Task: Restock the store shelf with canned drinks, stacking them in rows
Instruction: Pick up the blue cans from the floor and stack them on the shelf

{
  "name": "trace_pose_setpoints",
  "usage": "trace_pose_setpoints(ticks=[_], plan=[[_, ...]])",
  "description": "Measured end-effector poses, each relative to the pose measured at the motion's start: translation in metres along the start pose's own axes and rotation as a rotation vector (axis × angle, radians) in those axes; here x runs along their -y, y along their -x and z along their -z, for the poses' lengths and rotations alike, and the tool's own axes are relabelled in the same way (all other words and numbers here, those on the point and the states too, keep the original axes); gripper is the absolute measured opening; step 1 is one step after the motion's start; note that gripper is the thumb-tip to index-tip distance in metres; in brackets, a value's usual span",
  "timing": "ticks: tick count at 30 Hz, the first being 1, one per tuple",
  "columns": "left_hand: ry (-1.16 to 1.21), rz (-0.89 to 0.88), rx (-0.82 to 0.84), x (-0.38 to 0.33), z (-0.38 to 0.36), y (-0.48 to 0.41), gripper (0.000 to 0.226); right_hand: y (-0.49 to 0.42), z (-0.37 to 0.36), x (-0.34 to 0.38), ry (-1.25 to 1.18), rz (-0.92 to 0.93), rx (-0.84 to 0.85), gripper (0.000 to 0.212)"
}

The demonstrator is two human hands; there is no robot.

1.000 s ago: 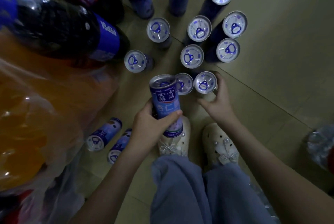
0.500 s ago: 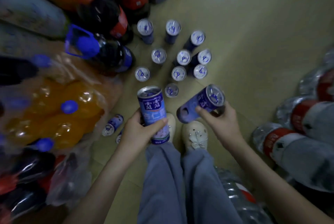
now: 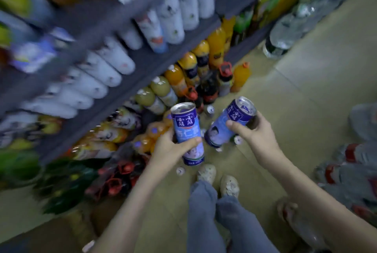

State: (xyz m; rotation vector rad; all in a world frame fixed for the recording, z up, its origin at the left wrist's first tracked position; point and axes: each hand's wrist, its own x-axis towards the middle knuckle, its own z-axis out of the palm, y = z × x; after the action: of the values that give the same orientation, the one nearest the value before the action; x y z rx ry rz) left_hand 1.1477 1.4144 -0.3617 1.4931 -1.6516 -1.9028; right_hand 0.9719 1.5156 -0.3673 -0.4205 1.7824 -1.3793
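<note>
Blue cans in hand: two, an upright can (image 3: 186, 130) in the left hand (image 3: 169, 150) and a tilted can (image 3: 226, 124) in the right hand (image 3: 259, 138). Floor cans (image 3: 210, 109): at least three tops visible. Pale shoes (image 3: 207, 173): two; shelf bottles (image 3: 114, 59) too blurred to count.

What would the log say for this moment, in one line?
left hand: holds upright can | right hand: holds tilted can | shelf: to the left, blurred | step: both cans not yet on shelf
</note>
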Motion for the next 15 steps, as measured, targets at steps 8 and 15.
trace_pose_setpoints(ticks=[8,15], plan=[[0.166,-0.179,-0.350,-0.112,0.118,0.156,0.024,0.088,-0.081,0.191,-0.014,0.311,0.465,0.033],[0.204,-0.421,-0.600,-0.183,0.199,0.258,0.021,0.162,-0.158,0.313,0.011,0.551,0.769,0.037]])
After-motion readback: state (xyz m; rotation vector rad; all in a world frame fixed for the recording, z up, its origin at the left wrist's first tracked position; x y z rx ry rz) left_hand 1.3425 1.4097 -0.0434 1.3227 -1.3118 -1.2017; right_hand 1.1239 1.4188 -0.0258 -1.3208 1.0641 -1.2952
